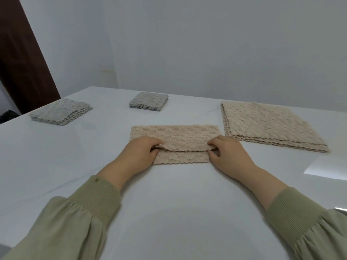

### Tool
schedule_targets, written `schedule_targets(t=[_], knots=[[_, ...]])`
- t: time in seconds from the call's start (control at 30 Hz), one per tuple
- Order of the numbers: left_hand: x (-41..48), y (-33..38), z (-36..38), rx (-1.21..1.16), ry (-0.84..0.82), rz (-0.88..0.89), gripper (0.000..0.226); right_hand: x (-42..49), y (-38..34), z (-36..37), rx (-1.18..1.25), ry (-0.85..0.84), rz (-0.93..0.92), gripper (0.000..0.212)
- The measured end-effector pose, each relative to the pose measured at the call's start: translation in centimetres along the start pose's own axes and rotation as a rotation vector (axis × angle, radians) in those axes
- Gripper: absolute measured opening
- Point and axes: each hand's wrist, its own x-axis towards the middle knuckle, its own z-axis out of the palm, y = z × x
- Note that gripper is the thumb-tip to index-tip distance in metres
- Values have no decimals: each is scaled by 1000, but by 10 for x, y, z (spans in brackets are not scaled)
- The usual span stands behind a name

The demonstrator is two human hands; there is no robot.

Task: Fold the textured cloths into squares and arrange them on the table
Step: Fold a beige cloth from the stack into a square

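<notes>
Left hand [139, 150] and right hand [228, 152] each pinch the folded-over edge of the cloth [174, 136] on the surface [169, 194]. Beige stack [270, 124] lies just right; grey stack [62, 114] and small grey stack [148, 101] sit beyond, left.

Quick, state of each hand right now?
Left hand: pinches the folded-over edge of the beige cloth.
Right hand: pinches that same edge at its other end.

one head-worn wide-angle camera looks forward and down, close over the table [178, 194], toward the far wall [206, 44].
</notes>
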Motion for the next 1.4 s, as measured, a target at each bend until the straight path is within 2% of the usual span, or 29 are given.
schedule_targets(t=[0.13, 0.33, 0.47, 0.67, 0.77, 0.83, 0.97, 1.07, 1.17, 1.23, 1.3, 1.37, 1.4], knots=[[7, -1, 2, -30, 64, -25, 31, 12, 1, 5, 23, 92, 15, 19], [0, -4, -11, -107, 301, 9, 9, 6, 4, -6, 106, 398, -21, 13], [-4, -7, -15, -98, 144, 76, 10, -1, 6, -4, 58, 320, -88, 23], [-7, -3, -19, -193, 219, 162, 14, -3, 7, -10, 109, 332, -60, 26], [-9, -4, -19, -199, 23, 155, 19, -7, 10, -5, 97, 199, -44, 27], [-9, -8, -17, -154, -91, 168, 21, -8, 12, -3, 117, 182, -9, 28], [-8, -18, -27, -120, -97, 92, 25, -13, 17, -7, 109, 247, 135, 25], [-8, -30, -36, -77, -77, -35, 23, -15, 18, -15, 100, 212, 251, 18], [-10, -36, -43, -130, -94, -186, 10, -15, 17, -20, 268, 170, 355, 15], [-11, -37, -46, -264, -132, -268, 10, -15, 16, -21, 440, 187, 405, 19], [-10, -38, -48, -480, -154, -391, 25, -14, 15, -21, 575, 193, 444, 24], [-9, -37, -50, -668, -152, -491, 36, -13, 13, -23, 647, 181, 486, 25], [-9, -36, -49, -728, -146, -521, 33, -12, 12, -25, 671, 173, 498, 24]])
